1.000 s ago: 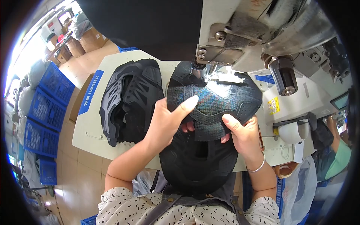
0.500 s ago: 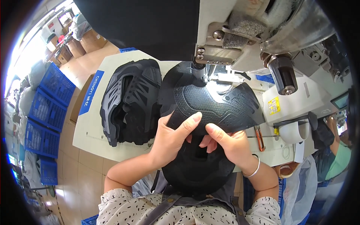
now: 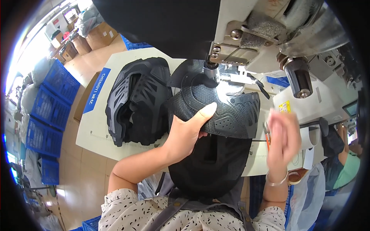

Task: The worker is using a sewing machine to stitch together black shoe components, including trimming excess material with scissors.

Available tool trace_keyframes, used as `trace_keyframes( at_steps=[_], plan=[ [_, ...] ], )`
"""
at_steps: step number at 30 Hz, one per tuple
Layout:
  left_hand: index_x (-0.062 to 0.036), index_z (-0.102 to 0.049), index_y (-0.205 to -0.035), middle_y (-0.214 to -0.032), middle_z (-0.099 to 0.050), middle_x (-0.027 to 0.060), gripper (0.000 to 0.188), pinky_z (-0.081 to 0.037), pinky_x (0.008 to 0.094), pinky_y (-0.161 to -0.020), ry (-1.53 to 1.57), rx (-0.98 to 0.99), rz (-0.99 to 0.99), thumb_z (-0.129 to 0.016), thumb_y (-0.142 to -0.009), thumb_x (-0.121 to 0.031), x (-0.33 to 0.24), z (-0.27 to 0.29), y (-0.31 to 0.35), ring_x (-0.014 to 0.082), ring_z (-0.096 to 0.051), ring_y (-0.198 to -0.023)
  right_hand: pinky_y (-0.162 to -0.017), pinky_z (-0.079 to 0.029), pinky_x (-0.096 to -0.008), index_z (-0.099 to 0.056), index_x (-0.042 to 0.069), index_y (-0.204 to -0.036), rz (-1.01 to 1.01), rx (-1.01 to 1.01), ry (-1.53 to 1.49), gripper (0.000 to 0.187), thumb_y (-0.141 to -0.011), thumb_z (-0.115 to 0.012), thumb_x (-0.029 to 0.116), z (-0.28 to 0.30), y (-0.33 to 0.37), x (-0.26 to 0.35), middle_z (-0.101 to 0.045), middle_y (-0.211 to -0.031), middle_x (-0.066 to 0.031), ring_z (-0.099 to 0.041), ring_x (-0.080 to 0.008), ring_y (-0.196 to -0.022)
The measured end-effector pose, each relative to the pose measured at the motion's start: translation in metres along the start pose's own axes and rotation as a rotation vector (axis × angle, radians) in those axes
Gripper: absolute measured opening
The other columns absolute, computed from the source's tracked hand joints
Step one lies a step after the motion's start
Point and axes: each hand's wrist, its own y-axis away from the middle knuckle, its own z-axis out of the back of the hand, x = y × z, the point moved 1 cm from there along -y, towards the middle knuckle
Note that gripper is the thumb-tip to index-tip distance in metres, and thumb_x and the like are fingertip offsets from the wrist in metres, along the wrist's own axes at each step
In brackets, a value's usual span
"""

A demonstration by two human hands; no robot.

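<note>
A black shoe upper (image 3: 235, 119) with mesh and raised overlays lies on the white table under the sewing machine (image 3: 246, 50). My left hand (image 3: 187, 133) pinches its near left edge, thumb on top and fingers beneath. My right hand (image 3: 284, 140) is in the air, off the piece, near the orange-handled thread snips (image 3: 268, 140); motion smears its fingers. Another black upper piece (image 3: 208, 169) hangs over the table's near edge towards my lap. Whether it joins the first I cannot tell. Glare from the machine's lamp hides the stitching spot.
Several grey and black shoe uppers (image 3: 154, 88) are stacked on the table at the left. Blue crates (image 3: 45, 115) line the floor further left. On the right stand a white machine housing (image 3: 304, 104) and a clear plastic bag (image 3: 308, 192); a person in green (image 3: 348, 169) sits beyond.
My right hand has let go of the upper and moved right. The upper has turned under the machine, its right end now nearer to me. My left hand keeps its hold.
</note>
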Motion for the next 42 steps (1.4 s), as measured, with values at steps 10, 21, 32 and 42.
trace_keyframes(
  at_steps=[10,21,32,42],
  plan=[
    [-0.0135,-0.061,-0.093,-0.082,-0.061,-0.0060,0.016,-0.041,0.0169,-0.050,0.026,0.024,-0.012,-0.063,-0.081,-0.024,-0.001,-0.001,-0.007,0.0014,-0.055,-0.068,-0.084,-0.039,-0.0229,-0.050,0.002,-0.111,-0.528,0.308,-0.435,0.035,-0.087,-0.051,0.027,-0.007,-0.030,-0.077,-0.054,-0.108,-0.0063,-0.050,-0.0089,-0.098],
    [-0.0141,-0.060,-0.091,-0.081,-0.060,-0.0066,0.014,-0.039,0.0167,-0.049,-0.052,0.006,0.061,-0.064,-0.081,-0.024,-0.009,0.004,-0.008,0.0007,-0.054,-0.067,-0.081,-0.043,-0.0213,-0.053,-0.001,-0.110,-0.419,0.168,-0.520,0.026,-0.085,-0.056,0.007,-0.002,-0.037,-0.056,-0.061,-0.100,-0.0065,-0.056,-0.0089,-0.089],
    [-0.0096,-0.058,-0.095,-0.085,-0.061,-0.0031,0.017,-0.045,0.0186,-0.054,-0.031,-0.056,0.047,-0.065,-0.081,-0.016,-0.011,-0.001,-0.008,0.0035,-0.057,-0.071,-0.074,-0.044,-0.0185,-0.056,-0.001,-0.106,-0.427,0.114,-0.534,0.022,-0.085,-0.055,0.003,-0.004,-0.039,-0.060,-0.063,-0.089,-0.0033,-0.056,-0.0053,-0.079],
    [-0.0095,-0.058,-0.100,-0.088,-0.061,-0.0031,0.022,-0.043,0.0164,-0.052,-0.041,0.000,-0.074,-0.064,-0.081,-0.018,-0.008,-0.003,-0.014,0.0029,-0.056,-0.073,-0.074,-0.044,-0.0191,-0.055,-0.001,-0.107,-0.387,0.108,-0.547,0.023,-0.084,-0.055,0.002,-0.006,-0.040,-0.061,-0.063,-0.088,-0.0039,-0.056,-0.0055,-0.079]
  ],
)
